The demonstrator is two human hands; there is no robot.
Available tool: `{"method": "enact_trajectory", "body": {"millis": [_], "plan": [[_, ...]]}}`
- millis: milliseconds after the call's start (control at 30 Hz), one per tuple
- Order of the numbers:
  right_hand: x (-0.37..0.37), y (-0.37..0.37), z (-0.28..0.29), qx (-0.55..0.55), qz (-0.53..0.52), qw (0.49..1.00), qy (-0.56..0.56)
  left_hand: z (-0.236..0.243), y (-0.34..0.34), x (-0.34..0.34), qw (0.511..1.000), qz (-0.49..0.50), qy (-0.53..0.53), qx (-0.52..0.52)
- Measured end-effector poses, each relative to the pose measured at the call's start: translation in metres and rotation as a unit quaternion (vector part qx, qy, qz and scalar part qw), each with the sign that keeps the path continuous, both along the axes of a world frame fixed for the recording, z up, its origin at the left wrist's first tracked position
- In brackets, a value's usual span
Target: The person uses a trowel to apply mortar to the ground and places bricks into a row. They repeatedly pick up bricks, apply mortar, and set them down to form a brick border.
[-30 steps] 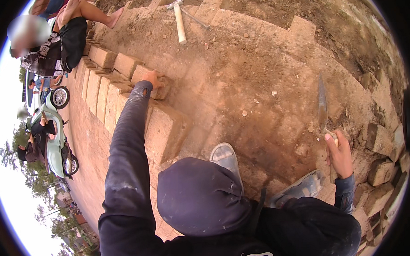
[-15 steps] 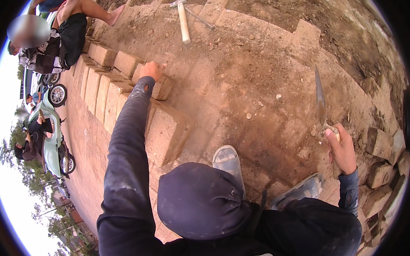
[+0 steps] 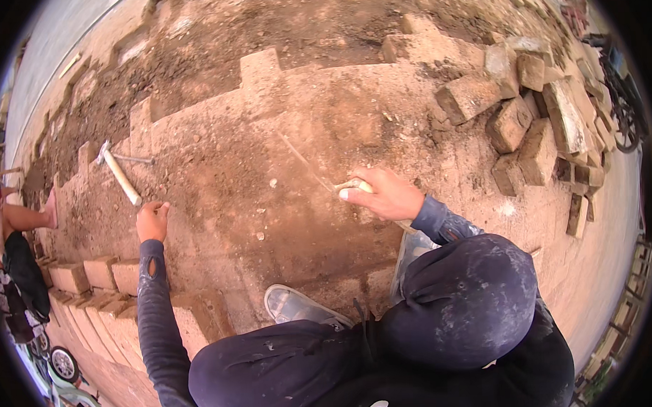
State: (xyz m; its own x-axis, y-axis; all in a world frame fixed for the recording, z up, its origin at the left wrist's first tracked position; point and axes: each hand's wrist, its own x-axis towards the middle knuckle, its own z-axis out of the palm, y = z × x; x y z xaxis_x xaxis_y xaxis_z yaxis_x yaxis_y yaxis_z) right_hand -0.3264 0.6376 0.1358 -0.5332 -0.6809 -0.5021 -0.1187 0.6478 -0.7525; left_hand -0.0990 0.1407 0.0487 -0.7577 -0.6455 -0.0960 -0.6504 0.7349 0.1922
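A trowel [image 3: 312, 166] with a pale handle is gripped in my right hand [image 3: 382, 196], its narrow blade pointing up and left over the dusty ground. My left hand [image 3: 153, 221] hangs just below the handle of a hammer [image 3: 121, 176] lying at the left, its fingers curled; whether anything is in them is hidden. A thin metal bar [image 3: 138, 160] lies against the hammer. Lower left, behind my left forearm, runs a row of pale bricks [image 3: 99, 273]. My grey sandals [image 3: 286, 302] show beside my dark clothing.
A heap of loose, dirty bricks [image 3: 510, 123] lies at the right. Dug soil [image 3: 320, 24] borders a stepped paver edge [image 3: 260, 69] ahead. A seated person's bare leg [image 3: 28, 217] is at the far left, with a scooter [image 3: 78, 399] below and a dark wheeled vehicle [image 3: 627, 100] at far right.
The view has swung rightward. My left hand has come off the brick in the row and now sits nearer the hammer. The trowel now angles up-left instead of pointing straight ahead.
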Motion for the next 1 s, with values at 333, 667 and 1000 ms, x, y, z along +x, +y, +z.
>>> {"method": "enact_trajectory", "body": {"millis": [333,667,1000], "plan": [[0.009,0.097,-0.039,-0.251,-0.491,0.83,-0.084,0.109,0.172,-0.249,0.948,-0.319,0.002,-0.019],[-0.015,0.205,-0.042,-0.275,-0.672,0.687,0.031,0.007,0.486,-0.38,0.851,-0.451,0.108,0.247],[-0.001,0.264,-0.047,-0.241,-0.73,0.64,0.02,-0.036,0.587,-0.419,0.851,-0.353,0.177,0.346]]}}
